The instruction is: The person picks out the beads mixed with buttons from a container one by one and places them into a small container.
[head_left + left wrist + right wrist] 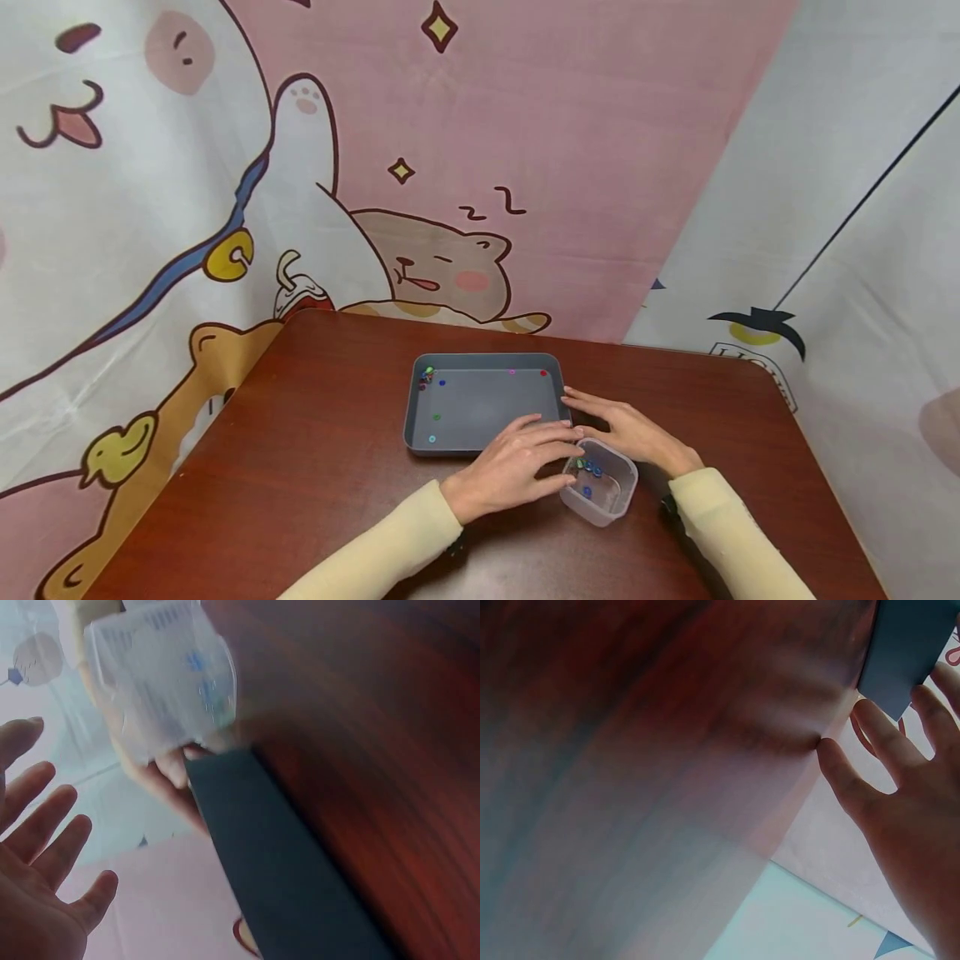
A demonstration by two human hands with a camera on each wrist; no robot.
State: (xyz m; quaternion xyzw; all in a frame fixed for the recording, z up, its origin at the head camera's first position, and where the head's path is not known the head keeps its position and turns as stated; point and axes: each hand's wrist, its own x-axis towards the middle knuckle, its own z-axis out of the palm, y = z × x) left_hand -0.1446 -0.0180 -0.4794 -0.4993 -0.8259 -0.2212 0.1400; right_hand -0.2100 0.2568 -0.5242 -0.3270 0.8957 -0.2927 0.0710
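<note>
A grey rectangular tray lies on the table, holding several small ring-shaped pieces, among them a red ring, a pink ring and a light blue ring. Beside its near right corner stands a clear plastic container with a few blue rings and a green piece inside. My left hand hovers over the tray's near right corner, fingers spread towards the container and holding nothing visible. With extended fingers, my right hand is at the tray's right side, fingertips at its wall; exact contact is unclear.
The reddish-brown wooden table extends around the tray on all sides. Behind it hangs a printed cloth with cartoon animals. A small heap of mixed pieces lies in the tray's far left corner.
</note>
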